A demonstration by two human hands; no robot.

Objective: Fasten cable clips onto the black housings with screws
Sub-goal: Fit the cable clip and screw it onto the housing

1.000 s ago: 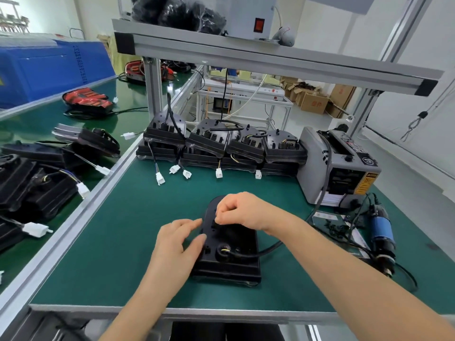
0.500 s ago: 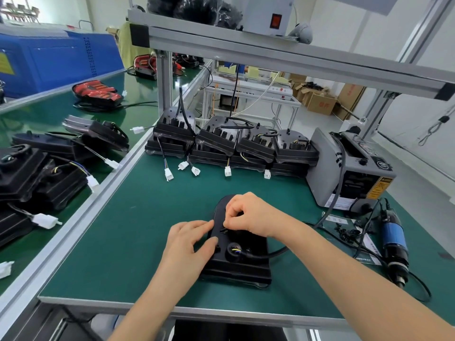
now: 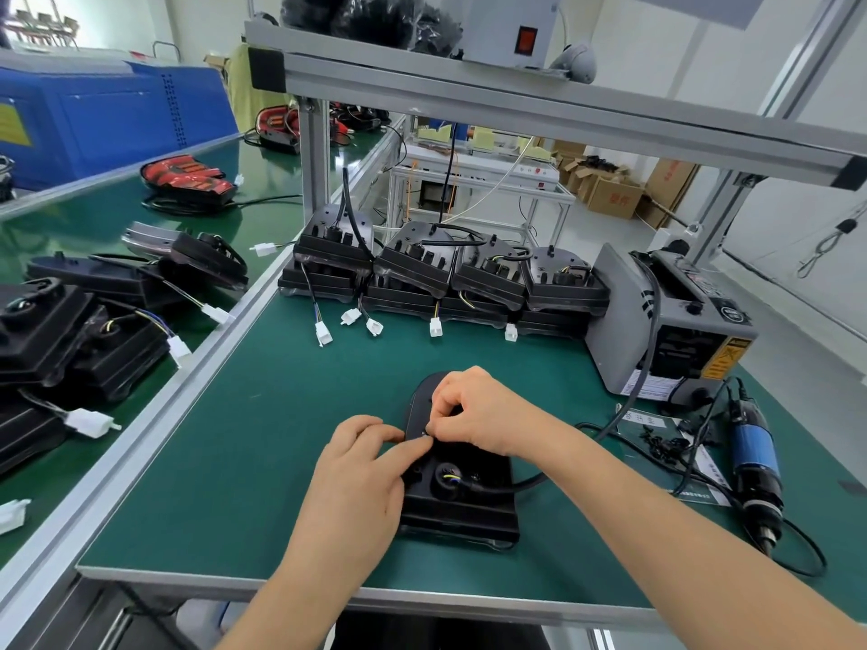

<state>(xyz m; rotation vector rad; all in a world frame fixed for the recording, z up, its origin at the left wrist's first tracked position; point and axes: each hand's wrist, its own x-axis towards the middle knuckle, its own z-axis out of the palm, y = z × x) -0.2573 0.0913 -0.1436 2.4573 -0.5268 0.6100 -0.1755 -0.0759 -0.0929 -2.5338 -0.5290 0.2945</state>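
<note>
A black housing (image 3: 462, 504) lies flat on the green mat near the front edge, with a black cable (image 3: 511, 485) running out of its round socket to the right. My left hand (image 3: 361, 476) rests against the housing's left side, its thumb and fingers reaching to the top face. My right hand (image 3: 474, 415) hovers over the housing's upper part, its fingertips pinching a small dark part, probably a cable clip or screw, that is mostly hidden. The fingertips of both hands meet there.
A row of black housings (image 3: 445, 269) with white connectors stands at the back. A grey tape dispenser (image 3: 671, 321) sits at the right, a blue electric screwdriver (image 3: 755, 466) lies beside small black parts (image 3: 666, 445). More housings (image 3: 79, 335) cover the left bench.
My left hand has slid up along the housing so its fingertips now meet my right hand's. My right hand's fingers have curled tighter over the same spot. The view has shifted slightly.
</note>
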